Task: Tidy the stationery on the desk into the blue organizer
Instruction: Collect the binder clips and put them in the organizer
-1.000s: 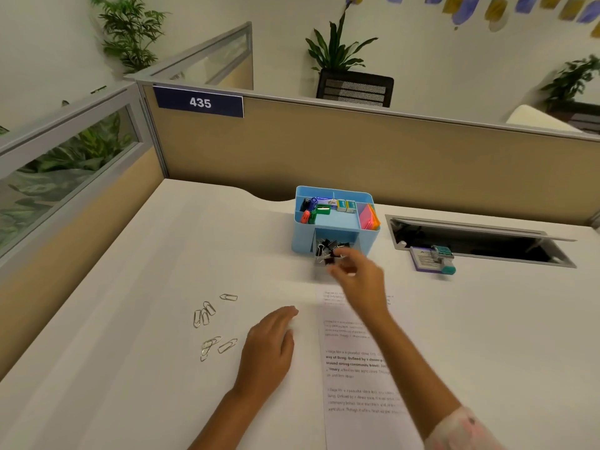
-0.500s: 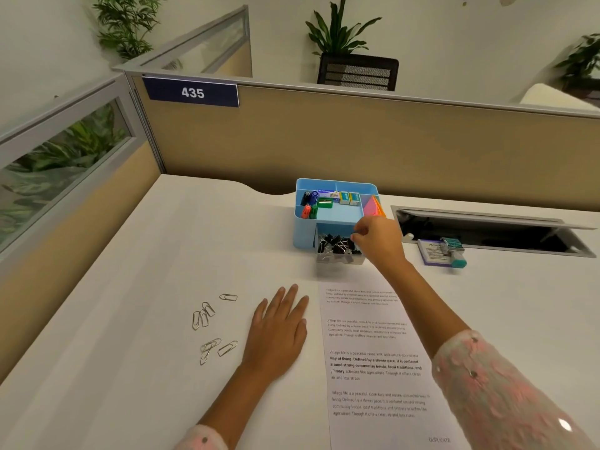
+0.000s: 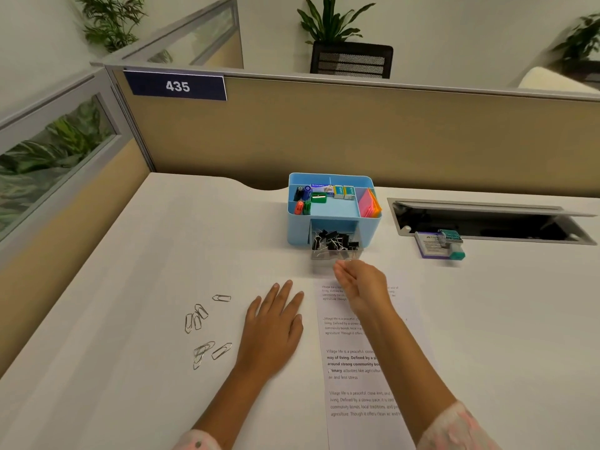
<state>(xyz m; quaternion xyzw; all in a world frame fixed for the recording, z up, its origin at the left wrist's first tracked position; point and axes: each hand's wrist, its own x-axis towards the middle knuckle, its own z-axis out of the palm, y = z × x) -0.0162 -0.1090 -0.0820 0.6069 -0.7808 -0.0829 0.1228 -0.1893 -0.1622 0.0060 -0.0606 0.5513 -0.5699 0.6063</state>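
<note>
Where the white desk (image 3: 113, 287) meets the tan partition on my left, a navy plate reading 435 (image 3: 177, 86) is fixed to the divider. Nearer me, loose paper clips (image 3: 204, 326) lie scattered on the desk surface, well apart from the organizer. Just beside them to the right, my left hand (image 3: 272, 329) rests palm down on the desk, fingers straight and slightly spread, holding nothing. Next comes a printed sheet (image 3: 354, 378) lying flat, its left edge close to that hand. My right hand (image 3: 363, 287) hovers above the top of the sheet, fingers loosely extended toward the organizer, nothing gripped in it; its fingertips are near the front of a clear drawer (image 3: 336, 250). That drawer stands pulled out from the blue organizer (image 3: 298, 228) and contains black binder clips (image 3: 334, 240). The organizer sits at the back of the desk near the partition; its upper compartments hold small coloured items at the left and pink and orange sticky notes (image 3: 370, 204) at the right. Further right, a teal stapler (image 3: 451, 243) rests on a small purple-edged pad beside the open cable tray (image 3: 487, 222)
</note>
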